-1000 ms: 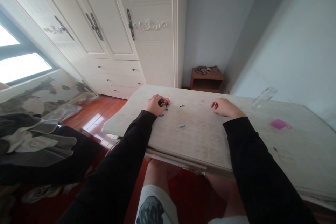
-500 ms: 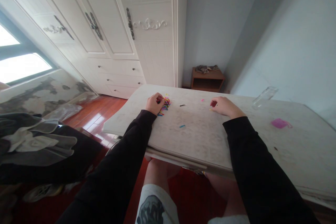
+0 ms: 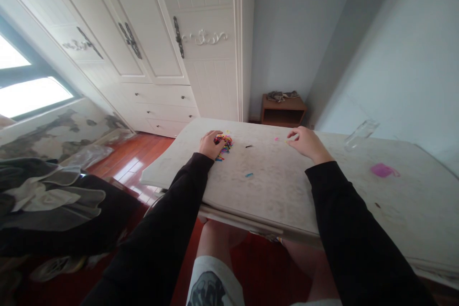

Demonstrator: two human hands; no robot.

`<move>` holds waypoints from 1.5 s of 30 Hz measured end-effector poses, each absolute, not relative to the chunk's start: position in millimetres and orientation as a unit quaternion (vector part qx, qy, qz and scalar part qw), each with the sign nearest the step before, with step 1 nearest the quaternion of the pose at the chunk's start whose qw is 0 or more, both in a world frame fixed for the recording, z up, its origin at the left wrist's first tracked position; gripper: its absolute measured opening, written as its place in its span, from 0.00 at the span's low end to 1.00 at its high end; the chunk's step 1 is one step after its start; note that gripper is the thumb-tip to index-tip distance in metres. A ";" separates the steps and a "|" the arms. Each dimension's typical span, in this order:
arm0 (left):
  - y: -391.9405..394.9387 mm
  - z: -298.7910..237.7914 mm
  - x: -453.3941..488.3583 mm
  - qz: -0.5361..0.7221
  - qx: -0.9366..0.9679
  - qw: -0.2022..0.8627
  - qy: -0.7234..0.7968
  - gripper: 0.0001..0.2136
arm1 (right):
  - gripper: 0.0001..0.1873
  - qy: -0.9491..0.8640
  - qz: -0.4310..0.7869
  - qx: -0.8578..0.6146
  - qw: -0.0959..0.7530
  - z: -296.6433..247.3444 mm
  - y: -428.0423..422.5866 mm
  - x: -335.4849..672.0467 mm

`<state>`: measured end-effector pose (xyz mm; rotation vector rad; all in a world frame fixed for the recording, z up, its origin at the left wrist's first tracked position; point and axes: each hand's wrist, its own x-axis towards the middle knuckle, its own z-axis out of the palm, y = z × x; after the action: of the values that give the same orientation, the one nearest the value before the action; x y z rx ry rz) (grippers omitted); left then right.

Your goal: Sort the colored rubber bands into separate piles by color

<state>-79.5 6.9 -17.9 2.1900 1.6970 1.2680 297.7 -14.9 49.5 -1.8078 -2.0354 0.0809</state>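
Observation:
A heap of small colourful pieces (image 3: pixel 225 143), too small to name surely, lies on the white table (image 3: pixel 272 191). My left hand (image 3: pixel 210 145) rests at the heap's left side, thumb and fingers apart and curved around its edge. Further right, my right hand (image 3: pixel 307 143) hovers low over the table with thumb and forefinger parted. Just by those fingertips is a tiny yellow piece (image 3: pixel 286 141). A small pink piece (image 3: pixel 276 139) lies to its left. Between the hands lie a dark piece (image 3: pixel 249 146) and a blue piece (image 3: pixel 249 175).
A clear glass or plastic container (image 3: pixel 361 134) lies tilted at the back right of the table. In front of it is a pink-purple pouch (image 3: pixel 383 170). Beyond the table stand a white wardrobe (image 3: pixel 211 76) and a brown side table (image 3: pixel 283 105).
My right hand's fingers have spread apart, and the yellow piece now lies farther back on the table. My left hand has loosened a little at the heap.

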 end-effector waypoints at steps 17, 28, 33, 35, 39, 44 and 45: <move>9.3 -17.3 -92.2 0.505 0.609 0.038 0.611 0.09 | 0.06 -0.761 0.068 -0.636 0.111 31.0 -6.9 304.3; -12.7 0.2 -82.2 0.387 0.820 0.047 0.420 0.08 | 0.08 -0.758 0.091 -0.638 0.100 32.0 -8.2 300.3; -27.2 5.5 -76.5 0.274 0.872 0.034 0.404 0.06 | 0.05 -0.752 0.076 -0.647 0.101 33.9 -8.9 298.7; -31.6 6.5 -75.8 0.261 0.874 0.020 0.409 0.04 | 0.05 -0.748 0.074 -0.652 0.101 35.7 -9.9 297.2; -39.1 5.8 -76.8 0.253 0.865 0.000 0.434 0.07 | 0.07 -0.739 0.070 -0.663 0.097 39.0 -12.9 293.9; -43.3 1.7 -77.3 0.247 0.849 -0.007 0.466 0.06 | 0.08 -0.743 0.060 -0.659 0.100 39.4 -14.2 291.4; -43.2 0.8 -77.4 0.248 0.848 -0.009 0.468 0.05 | 0.08 -0.745 0.060 -0.657 0.102 39.1 -14.1 291.1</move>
<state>-77.4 -43.2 0.8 2.6795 1.4782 0.7844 291.1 -14.1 39.1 -1.9397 -2.1981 0.1780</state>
